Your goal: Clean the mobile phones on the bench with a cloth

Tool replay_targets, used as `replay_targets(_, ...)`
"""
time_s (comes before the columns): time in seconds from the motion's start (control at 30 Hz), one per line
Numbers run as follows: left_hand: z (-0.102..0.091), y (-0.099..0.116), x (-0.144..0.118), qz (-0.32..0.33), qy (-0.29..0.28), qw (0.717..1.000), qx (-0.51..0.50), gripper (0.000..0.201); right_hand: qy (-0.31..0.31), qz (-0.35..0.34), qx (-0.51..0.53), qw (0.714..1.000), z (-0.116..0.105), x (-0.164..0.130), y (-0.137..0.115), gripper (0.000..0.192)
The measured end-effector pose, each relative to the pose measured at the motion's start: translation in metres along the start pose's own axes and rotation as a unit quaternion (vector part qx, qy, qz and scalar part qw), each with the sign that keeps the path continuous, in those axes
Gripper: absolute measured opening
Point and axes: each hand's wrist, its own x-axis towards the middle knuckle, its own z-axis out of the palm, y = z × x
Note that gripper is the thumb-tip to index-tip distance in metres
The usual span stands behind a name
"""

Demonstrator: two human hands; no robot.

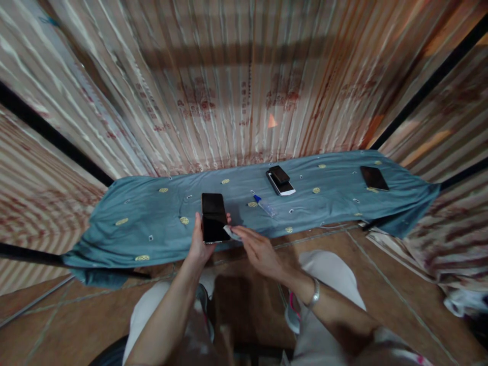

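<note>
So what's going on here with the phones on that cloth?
A seated person's left hand holds a black smartphone upright over a blue-grey patterned cloth. The right hand presses a small pale wipe at its lower edge. A small spray bottle, two stacked phones and another dark phone lie on the cloth.

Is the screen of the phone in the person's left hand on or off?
Off: the phone in the left hand shows a uniformly black screen.
</note>
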Motion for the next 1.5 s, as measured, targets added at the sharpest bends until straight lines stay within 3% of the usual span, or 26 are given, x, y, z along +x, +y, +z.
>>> replay_targets(0.1, 0.004, -0.004, -0.007, -0.043, -0.037, 0.998, 0.016, 0.059, 0.093, 0.173, 0.126, 0.972, -0.007, 0.011, 0.024, 0.03)
replay_targets(0.17, 0.008, -0.011, -0.012, -0.088, -0.07, 0.993, 0.033, 0.058, 0.134, 0.265, 0.27, 0.916, -0.013, 0.019, 0.038, 0.029)
replay_targets(0.3, 0.015, -0.028, -0.021, -0.167, -0.102, 0.979, 0.065, 0.057, 0.16, 0.327, 0.46, 0.81, -0.029, 0.032, 0.049, 0.025)
replay_targets(0.4, 0.018, -0.035, -0.024, -0.2, -0.093, 0.973, 0.073, 0.057, 0.17, 0.344, 0.492, 0.781, -0.04, 0.037, 0.048, 0.022)
replay_targets(0.9, 0.025, -0.037, -0.024, -0.182, -0.079, 0.978, 0.065, 0.053, 0.232, 0.312, 0.421, 0.819, -0.048, 0.041, 0.046, 0.026)
replay_targets(1.0, 0.023, -0.037, -0.02, -0.162, -0.055, 0.984, 0.058, 0.051, 0.228, 0.274, 0.362, 0.861, -0.048, 0.041, 0.045, 0.026)
replay_targets(1.17, 0.017, -0.036, -0.013, -0.125, -0.006, 0.991, 0.039, 0.054, 0.168, 0.196, 0.195, 0.946, -0.047, 0.039, 0.035, 0.022)
replay_targets(1.5, 0.01, -0.033, -0.006, -0.078, 0.027, 0.996, 0.017, 0.049, 0.075, 0.045, 0.004, 0.996, -0.034, 0.026, 0.015, 0.025)
